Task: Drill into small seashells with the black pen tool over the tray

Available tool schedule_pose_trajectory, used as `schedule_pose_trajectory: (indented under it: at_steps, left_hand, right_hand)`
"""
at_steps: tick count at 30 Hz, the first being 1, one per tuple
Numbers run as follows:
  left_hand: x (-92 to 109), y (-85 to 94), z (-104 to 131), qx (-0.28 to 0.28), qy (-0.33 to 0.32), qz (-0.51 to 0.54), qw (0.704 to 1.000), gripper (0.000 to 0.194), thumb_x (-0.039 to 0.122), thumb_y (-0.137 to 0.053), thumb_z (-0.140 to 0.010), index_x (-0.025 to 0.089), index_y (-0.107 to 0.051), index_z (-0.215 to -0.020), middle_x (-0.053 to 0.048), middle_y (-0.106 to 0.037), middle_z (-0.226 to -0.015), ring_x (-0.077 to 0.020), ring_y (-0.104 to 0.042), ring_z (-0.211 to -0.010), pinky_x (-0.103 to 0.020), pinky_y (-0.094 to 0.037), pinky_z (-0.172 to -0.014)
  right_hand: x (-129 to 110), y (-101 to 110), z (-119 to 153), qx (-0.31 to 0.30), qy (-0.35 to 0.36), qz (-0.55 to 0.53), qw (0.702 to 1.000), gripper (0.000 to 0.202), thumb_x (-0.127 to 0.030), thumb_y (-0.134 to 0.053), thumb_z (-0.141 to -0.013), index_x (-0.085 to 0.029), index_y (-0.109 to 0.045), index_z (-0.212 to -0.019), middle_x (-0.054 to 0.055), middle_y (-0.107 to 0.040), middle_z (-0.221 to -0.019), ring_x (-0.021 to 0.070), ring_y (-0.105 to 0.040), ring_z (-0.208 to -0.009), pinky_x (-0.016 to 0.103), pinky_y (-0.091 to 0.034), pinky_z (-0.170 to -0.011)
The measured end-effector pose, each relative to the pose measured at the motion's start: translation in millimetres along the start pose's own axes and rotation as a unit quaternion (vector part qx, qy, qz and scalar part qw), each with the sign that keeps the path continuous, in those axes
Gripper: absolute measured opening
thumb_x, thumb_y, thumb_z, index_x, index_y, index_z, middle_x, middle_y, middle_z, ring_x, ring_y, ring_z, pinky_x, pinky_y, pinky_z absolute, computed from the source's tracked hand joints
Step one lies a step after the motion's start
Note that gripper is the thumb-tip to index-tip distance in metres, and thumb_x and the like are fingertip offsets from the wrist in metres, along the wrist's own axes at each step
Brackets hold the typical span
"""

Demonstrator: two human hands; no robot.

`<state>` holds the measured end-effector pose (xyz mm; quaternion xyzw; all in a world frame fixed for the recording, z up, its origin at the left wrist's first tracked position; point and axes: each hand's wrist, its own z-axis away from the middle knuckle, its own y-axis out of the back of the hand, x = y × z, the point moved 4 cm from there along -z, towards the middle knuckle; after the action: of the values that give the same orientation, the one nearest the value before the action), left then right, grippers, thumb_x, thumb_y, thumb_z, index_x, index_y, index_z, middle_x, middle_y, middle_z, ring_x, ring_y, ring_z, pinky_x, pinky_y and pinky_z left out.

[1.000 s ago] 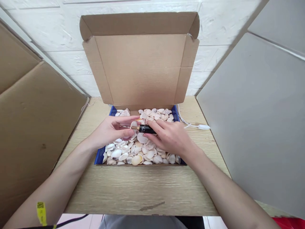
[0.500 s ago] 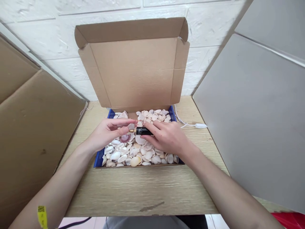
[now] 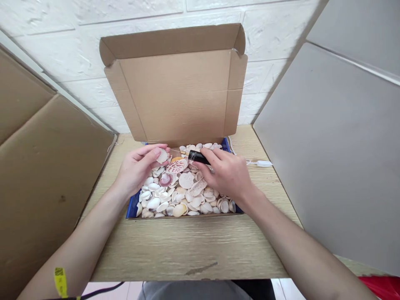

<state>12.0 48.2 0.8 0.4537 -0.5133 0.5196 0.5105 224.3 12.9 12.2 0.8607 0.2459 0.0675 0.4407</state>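
Note:
My left hand (image 3: 133,168) pinches a small, pale, ribbed seashell (image 3: 162,156) between thumb and fingers above the left back of the box. In my right hand (image 3: 228,173) is a mini drill (image 3: 196,156), a black cylinder with a brass-coloured chuck pointing left. A gap separates the drill's tip from the shell. Both hands are over a shallow box (image 3: 133,207) with blue side walls, filled with mostly white shells. A red-speckled scallop shell (image 3: 177,166) and a purple-rimmed shell (image 3: 165,179) lie among them.
The box's cardboard lid (image 3: 175,91) stands open against a white brick-pattern wall (image 3: 90,46). A cardboard panel (image 3: 46,166) rises at left, a grey panel (image 3: 337,146) at right. A white cable with an inline piece (image 3: 264,163) lies right of the box on the wooden table (image 3: 187,246).
The drill and the shell have come apart. My left hand has moved slightly left and up with the shell; my right hand has shifted right and back with the drill.

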Motion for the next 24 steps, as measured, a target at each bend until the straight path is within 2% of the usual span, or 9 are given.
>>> schedule_pose_trajectory:
  at_steps: [6,13,15,16,17,19,20,22,24]
  left_hand:
    - [-2.2,1.5,1.3,0.013,-0.02,-0.106,0.994,0.022,0.033,-0.076,-0.075,0.022,-0.077,-0.093,-0.005,-0.078,-0.098,-0.0223,-0.072,-0.092,-0.031,-0.059,-0.083]
    - [3.3,-6.7,6.4,-0.028,-0.097,-0.249,0.963,0.022,0.035,-0.076,-0.075,0.021,-0.076,-0.092,-0.006,-0.077,-0.1,-0.0239,-0.07,-0.097,-0.034,-0.056,-0.087]
    - [9.4,-5.5,7.5,0.009,-0.16,-0.273,0.949,0.012,0.032,-0.073,-0.078,0.021,-0.075,-0.081,-0.005,-0.076,-0.096,-0.0217,-0.069,-0.094,-0.033,-0.054,-0.086]
    - [12.9,-3.3,8.2,0.047,-0.195,-0.28,0.939,0.014,0.031,-0.07,-0.081,0.02,-0.072,-0.072,-0.004,-0.074,-0.089,-0.0196,-0.068,-0.088,-0.031,-0.052,-0.082]
    - [16.3,-0.1,9.0,0.096,-0.227,-0.282,0.927,0.025,0.03,-0.066,-0.084,0.019,-0.066,-0.062,-0.003,-0.07,-0.079,-0.0171,-0.065,-0.08,-0.03,-0.051,-0.077]
    - [20.5,6.4,9.8,0.175,-0.262,-0.249,0.916,0.044,0.034,-0.055,-0.093,0.019,-0.053,-0.051,0.0,-0.056,-0.06,-0.0126,-0.057,-0.063,-0.028,-0.046,-0.066]
    - [22.1,9.0,9.5,0.194,-0.267,-0.209,0.92,0.048,0.036,-0.051,-0.095,0.019,-0.048,-0.05,0.002,-0.048,-0.054,-0.0108,-0.051,-0.056,-0.028,-0.044,-0.061]
    - [28.9,12.3,9.7,0.195,-0.271,-0.109,0.936,0.045,0.037,-0.049,-0.097,0.019,-0.044,-0.056,0.006,-0.037,-0.049,-0.0077,-0.037,-0.046,-0.025,-0.034,-0.049]
    - [45.6,15.6,16.3,0.203,-0.286,-0.024,0.936,0.026,0.027,-0.05,-0.097,0.02,-0.047,-0.071,0.01,-0.031,-0.048,-0.0063,-0.019,-0.039,-0.022,-0.017,-0.039]
  right_hand:
    - [5.5,-1.2,0.3,0.019,-0.06,0.016,0.998,0.034,-0.044,-0.049,-0.095,-0.016,-0.067,-0.105,0.002,-0.071,-0.081,0.0143,-0.06,-0.061,0.028,-0.027,-0.053]
    - [7.5,-2.7,0.9,-0.009,-0.085,0.024,0.996,0.037,-0.047,-0.049,-0.095,-0.018,-0.069,-0.106,0.003,-0.071,-0.081,0.0155,-0.061,-0.062,0.028,-0.026,-0.053]
    - [7.8,-2.8,0.9,-0.015,-0.091,0.023,0.995,0.037,-0.047,-0.048,-0.095,-0.018,-0.069,-0.106,0.003,-0.071,-0.081,0.0157,-0.061,-0.062,0.029,-0.026,-0.053]
    - [8.0,-3.1,0.8,-0.02,-0.094,0.021,0.995,0.037,-0.047,-0.048,-0.095,-0.018,-0.069,-0.106,0.003,-0.072,-0.083,0.0157,-0.061,-0.062,0.029,-0.026,-0.053]
    - [8.3,-3.4,0.7,-0.025,-0.1,0.02,0.994,0.038,-0.047,-0.047,-0.095,-0.018,-0.069,-0.106,0.003,-0.072,-0.084,0.0158,-0.061,-0.063,0.029,-0.026,-0.053]
    - [8.9,-4.4,0.5,-0.037,-0.109,0.017,0.993,0.038,-0.048,-0.047,-0.095,-0.019,-0.069,-0.106,0.004,-0.072,-0.085,0.0158,-0.061,-0.064,0.029,-0.025,-0.053]
    - [9.0,-4.7,0.3,-0.042,-0.113,0.017,0.993,0.039,-0.048,-0.047,-0.095,-0.019,-0.069,-0.107,0.004,-0.072,-0.085,0.0159,-0.061,-0.064,0.029,-0.025,-0.053]
    - [9.1,-4.9,0.1,-0.048,-0.117,0.016,0.992,0.038,-0.048,-0.047,-0.094,-0.019,-0.068,-0.108,0.004,-0.072,-0.085,0.0162,-0.061,-0.064,0.029,-0.024,-0.053]
    - [9.1,-4.9,0.0,-0.055,-0.12,0.013,0.991,0.038,-0.048,-0.046,-0.095,-0.019,-0.068,-0.109,0.004,-0.072,-0.086,0.0164,-0.062,-0.065,0.03,-0.024,-0.054]
